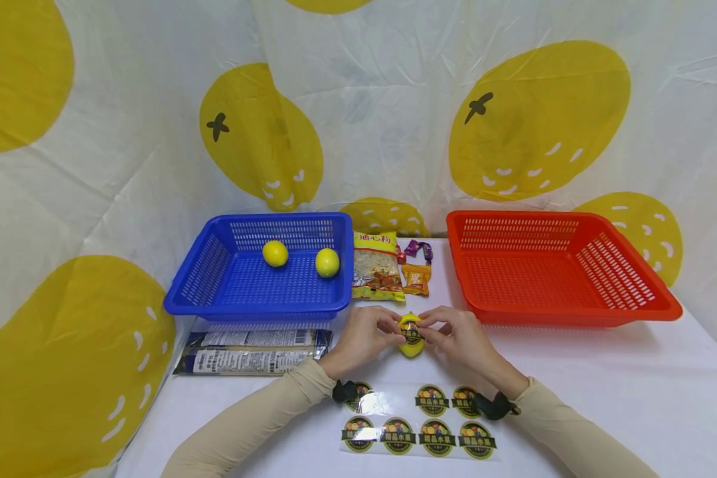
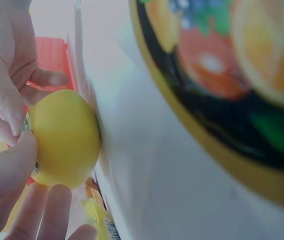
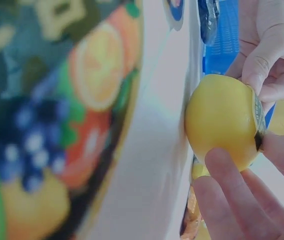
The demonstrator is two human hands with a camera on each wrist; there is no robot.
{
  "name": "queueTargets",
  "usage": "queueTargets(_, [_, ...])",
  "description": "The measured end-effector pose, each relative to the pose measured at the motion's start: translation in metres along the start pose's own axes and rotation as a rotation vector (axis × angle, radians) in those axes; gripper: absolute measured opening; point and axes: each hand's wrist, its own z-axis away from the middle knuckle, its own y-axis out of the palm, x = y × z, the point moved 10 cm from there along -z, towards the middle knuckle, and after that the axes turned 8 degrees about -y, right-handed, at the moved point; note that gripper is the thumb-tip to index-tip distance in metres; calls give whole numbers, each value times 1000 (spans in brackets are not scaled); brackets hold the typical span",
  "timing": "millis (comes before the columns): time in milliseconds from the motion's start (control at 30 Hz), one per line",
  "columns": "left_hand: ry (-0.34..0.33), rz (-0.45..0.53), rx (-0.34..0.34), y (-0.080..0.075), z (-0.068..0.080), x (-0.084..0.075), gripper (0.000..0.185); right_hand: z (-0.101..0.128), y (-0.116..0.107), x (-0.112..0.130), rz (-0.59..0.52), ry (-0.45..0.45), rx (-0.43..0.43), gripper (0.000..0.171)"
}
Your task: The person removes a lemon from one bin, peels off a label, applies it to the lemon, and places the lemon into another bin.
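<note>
Between the two hands, a yellow lemon [image 1: 410,350] rests on the white table with a round dark fruit sticker [image 1: 411,331] on its upper face. My left hand [image 1: 367,334] holds the lemon from the left, its thumb at the sticker's edge. From the other side my right hand [image 1: 457,337] grips it, thumb also on the sticker. In the left wrist view the lemon [image 2: 67,140] shows its bare side, the sticker edge-on. The right wrist view shows the sticker [image 3: 258,120] bent along the lemon's [image 3: 222,120] curve. A sheet of round stickers [image 1: 398,435] lies below the hands.
A blue basket [image 1: 257,313] with two lemons [image 1: 275,253] stands at left, a red basket [image 1: 573,315] at right. Between them are a pasta bag [image 1: 375,265], an orange packet [image 1: 416,279] and purple-wrapped sweets [image 1: 419,249]. Long dark packages [image 1: 247,352] lie before the blue basket.
</note>
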Motion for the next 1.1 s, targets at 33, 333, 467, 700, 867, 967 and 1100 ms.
queueTargets(33, [2, 4, 0, 0, 0, 0, 9, 0, 1, -2, -24, 16, 6, 10])
queueTargets(333, [13, 16, -1, 0, -1, 1, 8, 2, 7, -18, -171, 196, 26, 14])
queueTargets(467, [9, 34, 3, 1, -1, 1, 9, 3, 7, -19, -164, 202, 23, 15])
queueTargets(700, [2, 67, 3, 2, 0, 1, 21, 3, 3, -8, -34, 66, -8, 21])
queueTargets(867, [13, 58, 4, 2, 1, 1, 31, 3, 2, -5, -13, 41, -19, 21])
queueTargets(967, [26, 59, 7, 3, 2, -1, 33, 3, 1, -3, -6, 29, -21, 25])
queueTargets(1100, [36, 47, 13, 4, 2, -2, 34, 2, 0, 4, 34, -33, -34, 30])
